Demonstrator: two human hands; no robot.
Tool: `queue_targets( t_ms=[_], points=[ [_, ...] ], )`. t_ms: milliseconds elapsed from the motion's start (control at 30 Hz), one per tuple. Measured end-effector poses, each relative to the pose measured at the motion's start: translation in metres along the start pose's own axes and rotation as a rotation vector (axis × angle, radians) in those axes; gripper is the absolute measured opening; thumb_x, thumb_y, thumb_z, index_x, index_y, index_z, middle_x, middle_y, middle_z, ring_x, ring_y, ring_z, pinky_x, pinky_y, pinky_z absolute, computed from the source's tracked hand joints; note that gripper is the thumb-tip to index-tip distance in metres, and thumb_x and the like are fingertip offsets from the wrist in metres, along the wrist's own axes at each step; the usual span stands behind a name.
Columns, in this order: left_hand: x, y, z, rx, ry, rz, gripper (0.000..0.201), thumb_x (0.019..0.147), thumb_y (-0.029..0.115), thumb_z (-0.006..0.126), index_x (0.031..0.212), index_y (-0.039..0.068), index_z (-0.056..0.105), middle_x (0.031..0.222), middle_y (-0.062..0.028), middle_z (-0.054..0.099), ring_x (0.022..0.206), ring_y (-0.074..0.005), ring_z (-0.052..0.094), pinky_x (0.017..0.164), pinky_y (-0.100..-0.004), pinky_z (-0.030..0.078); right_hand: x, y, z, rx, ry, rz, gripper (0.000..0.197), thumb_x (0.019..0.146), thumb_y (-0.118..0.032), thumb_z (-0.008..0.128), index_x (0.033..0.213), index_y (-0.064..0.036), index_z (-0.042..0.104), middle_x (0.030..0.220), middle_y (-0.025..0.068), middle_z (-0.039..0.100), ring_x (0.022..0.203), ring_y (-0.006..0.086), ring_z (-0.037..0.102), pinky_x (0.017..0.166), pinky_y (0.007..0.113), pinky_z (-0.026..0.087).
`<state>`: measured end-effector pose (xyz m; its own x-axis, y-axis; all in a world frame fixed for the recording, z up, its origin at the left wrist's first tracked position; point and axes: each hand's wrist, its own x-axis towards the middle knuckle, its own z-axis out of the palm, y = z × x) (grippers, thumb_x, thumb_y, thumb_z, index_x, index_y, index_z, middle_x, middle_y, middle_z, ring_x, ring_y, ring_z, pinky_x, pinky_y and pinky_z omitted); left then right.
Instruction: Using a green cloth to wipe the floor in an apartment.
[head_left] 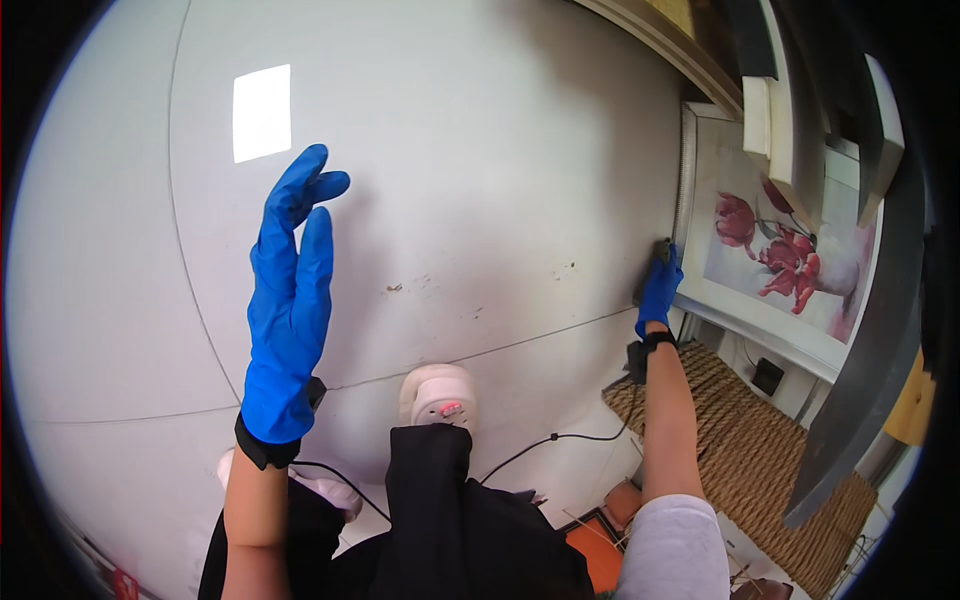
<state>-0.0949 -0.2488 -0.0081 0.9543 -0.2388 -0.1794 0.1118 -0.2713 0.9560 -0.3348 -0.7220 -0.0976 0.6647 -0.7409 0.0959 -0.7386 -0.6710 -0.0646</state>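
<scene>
My left hand (290,300), in a blue glove, reaches out over the pale tiled floor (450,200). Its fingers are apart and nothing is in them. At the right, my right hand (660,288), also blue-gloved, is beside the lower left edge of a framed picture of red flowers (790,250). Its fingers look closed around a small dark thing (663,250), mostly hidden by the glove, whose kind I cannot make out. Black straps with small dark boxes and cables sit on both wrists.
Light shoes (440,392) stand below me on the floor. Dark specks (394,288) mark the tiles. A brown woven rope-like surface (730,430) lies below the picture. Pale and grey upright panels (870,330) crowd the right side. An orange item (597,555) is near my right sleeve.
</scene>
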Motion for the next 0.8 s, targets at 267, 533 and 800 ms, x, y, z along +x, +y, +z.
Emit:
queue_targets(
  t_ms=[267, 533, 800],
  points=[
    [-0.007, 0.008, 0.012, -0.04, -0.089, -0.02, 0.037, 0.094, 0.016, 0.04, 0.13, 0.009, 0.042, 0.108, -0.0048, 0.058, 0.065, -0.0062, 0.041, 0.063, -0.0216, 0.039, -0.035, -0.073, 0.032, -0.061, -0.018, -0.028, 0.048, 0.092, -0.028, 0.043, 0.135, -0.0099, 0.031, 0.132, 0.0184, 0.04, 0.114, 0.0377, 0.046, 0.091, 0.042, 0.041],
    [-0.005, 0.02, 0.02, -0.063, -0.146, 0.061, 0.038, 0.093, 0.014, 0.04, 0.131, 0.009, 0.041, 0.111, -0.0094, 0.058, 0.097, -0.0149, 0.051, 0.086, -0.0295, 0.039, -0.139, -0.206, 0.013, 0.295, -0.239, -0.538, 0.05, 0.084, -0.011, 0.053, 0.132, -0.0111, 0.039, 0.127, 0.0147, 0.047, 0.102, 0.031, 0.056, 0.073, 0.037, 0.052],
    [-0.02, 0.032, 0.003, -0.025, -0.121, 0.163, 0.037, 0.094, 0.013, 0.038, 0.131, 0.008, 0.041, 0.112, -0.0107, 0.057, 0.105, -0.0186, 0.051, 0.093, -0.0329, 0.036, -0.155, -0.266, -0.024, 0.769, -0.559, -0.668, 0.041, 0.089, -0.014, 0.047, 0.129, -0.0105, 0.044, 0.124, 0.0144, 0.051, 0.104, 0.0291, 0.054, 0.085, 0.033, 0.047]
  ],
)
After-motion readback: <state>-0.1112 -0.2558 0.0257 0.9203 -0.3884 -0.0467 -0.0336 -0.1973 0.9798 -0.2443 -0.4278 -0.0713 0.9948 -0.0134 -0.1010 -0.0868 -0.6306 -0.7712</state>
